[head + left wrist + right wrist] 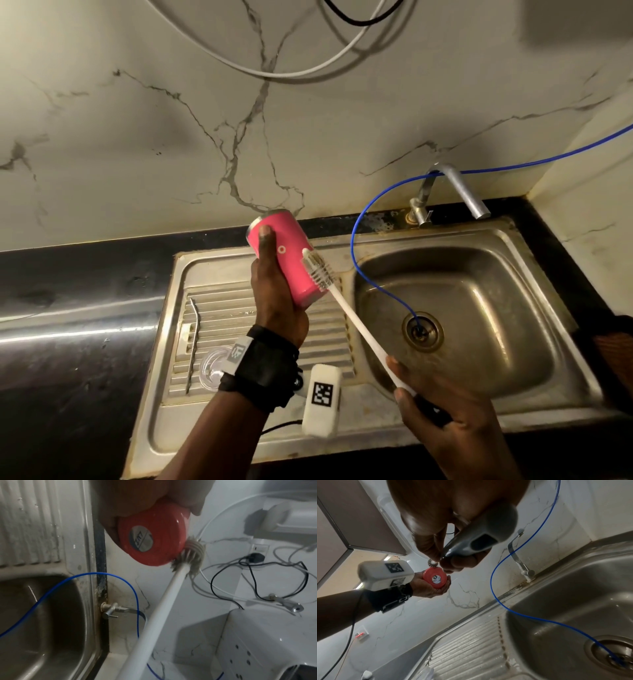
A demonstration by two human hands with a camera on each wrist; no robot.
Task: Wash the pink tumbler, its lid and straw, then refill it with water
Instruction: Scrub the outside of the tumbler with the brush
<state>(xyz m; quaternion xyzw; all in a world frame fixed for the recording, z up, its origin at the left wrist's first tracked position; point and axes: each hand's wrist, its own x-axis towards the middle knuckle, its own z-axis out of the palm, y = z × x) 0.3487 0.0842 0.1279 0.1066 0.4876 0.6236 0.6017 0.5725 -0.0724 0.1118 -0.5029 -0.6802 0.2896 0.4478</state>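
Note:
My left hand (274, 291) grips the pink tumbler (291, 263) above the drainboard, tilted with its mouth away from me and its base toward me. The base (150, 539) carries a round silver sticker. My right hand (442, 407) holds the dark grip of a long white bottle brush (356, 325). Its bristle head (318, 272) lies against the tumbler's outer side, near the base. The clear lid (214, 368) and the bent metal straw (193, 342) lie on the drainboard at the left.
A steel sink basin (479, 291) is at the right, with a blue tube (359, 240) running into its drain (423, 330). The tap (459, 192) stands behind it. A ribbed drainboard (222, 308) and dark counter (68, 325) lie left. Cables hang on the marble wall.

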